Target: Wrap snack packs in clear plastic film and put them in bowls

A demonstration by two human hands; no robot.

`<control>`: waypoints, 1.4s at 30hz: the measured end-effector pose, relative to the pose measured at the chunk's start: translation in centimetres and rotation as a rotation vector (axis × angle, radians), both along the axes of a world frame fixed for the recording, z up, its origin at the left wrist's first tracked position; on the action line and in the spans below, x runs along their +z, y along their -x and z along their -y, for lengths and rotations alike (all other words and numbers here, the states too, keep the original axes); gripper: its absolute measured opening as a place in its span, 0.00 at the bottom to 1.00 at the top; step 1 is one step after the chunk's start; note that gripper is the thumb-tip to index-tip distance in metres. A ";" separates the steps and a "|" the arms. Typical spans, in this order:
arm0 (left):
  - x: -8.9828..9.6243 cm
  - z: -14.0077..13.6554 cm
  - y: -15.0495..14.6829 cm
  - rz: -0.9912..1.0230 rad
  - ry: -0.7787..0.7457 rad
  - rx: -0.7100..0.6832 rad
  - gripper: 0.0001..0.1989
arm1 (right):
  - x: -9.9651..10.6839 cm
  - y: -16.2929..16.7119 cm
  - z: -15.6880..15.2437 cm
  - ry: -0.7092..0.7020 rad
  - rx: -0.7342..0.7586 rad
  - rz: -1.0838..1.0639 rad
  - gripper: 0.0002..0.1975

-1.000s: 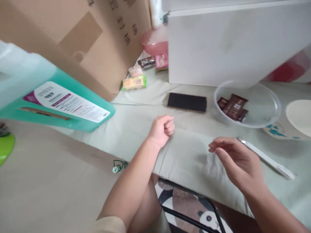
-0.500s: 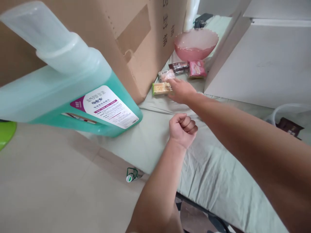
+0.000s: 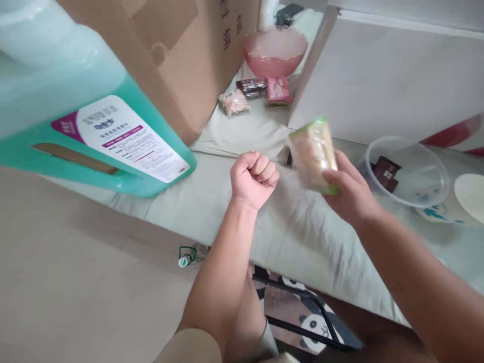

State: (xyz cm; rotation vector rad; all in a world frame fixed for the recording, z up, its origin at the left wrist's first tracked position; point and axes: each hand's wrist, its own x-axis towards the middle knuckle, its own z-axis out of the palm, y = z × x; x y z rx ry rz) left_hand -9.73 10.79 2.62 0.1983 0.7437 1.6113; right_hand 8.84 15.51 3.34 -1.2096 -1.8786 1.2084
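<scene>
My right hand (image 3: 351,189) grips a snack packet (image 3: 312,155) with clear wrapping and green ends, held up above the pale green cloth and blurred by motion. Curled into a fist, my left hand (image 3: 254,177) is over the cloth at the centre, with nothing visible in it. Farther back lie a pale wrapped snack (image 3: 234,102), a dark brown packet (image 3: 251,87) and a pink packet (image 3: 278,91), in front of a pink glass bowl (image 3: 276,65). To the right of my right hand stands a clear plastic tub (image 3: 431,194) with dark brown packets (image 3: 385,174) inside.
A big jug of green liquid (image 3: 159,136) stands at the left, against a cardboard box (image 3: 189,101). A white box-like panel (image 3: 378,80) rises at the back right. A bottle with a green loop (image 3: 185,260) is beside the cloth's near edge (image 3: 151,222).
My right hand has lifted the green-ended snack packet from among the others and carried it right, towards the tub. My left hand stays a fist. The view has shifted right.
</scene>
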 end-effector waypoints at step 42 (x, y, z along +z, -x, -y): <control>-3.7 0.5 -16.9 -0.411 0.040 -0.542 0.32 | -2.6 -17.1 7.8 0.072 -0.225 0.097 0.10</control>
